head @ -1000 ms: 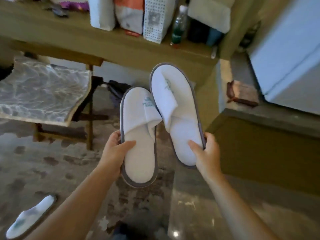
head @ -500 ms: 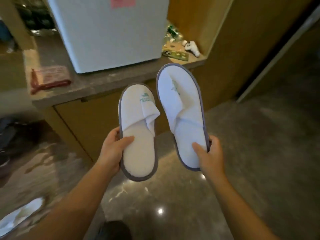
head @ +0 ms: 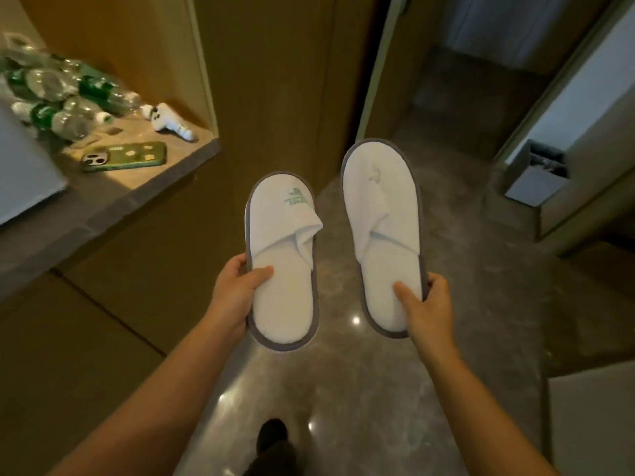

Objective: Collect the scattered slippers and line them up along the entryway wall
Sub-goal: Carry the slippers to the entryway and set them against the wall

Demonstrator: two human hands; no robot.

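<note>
bin [head: 536, 173]: contents unclear | left hand [head: 233, 297]: closed around left slipper [head: 280, 259] heel | right hand [head: 427, 309]: closed around right slipper [head: 383, 235] heel, both raised, toes forward

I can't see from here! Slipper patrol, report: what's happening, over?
Left hand holds one white slipper, right hand the other slipper. Both off the floor. Hallway ahead looks clear.

Bare forearms, no sleeves; dark shoe [head: 272, 435]

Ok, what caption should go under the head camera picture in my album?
Left hand and right hand each carry a white slipper, left slipper and right slipper, above the shiny floor.
</note>
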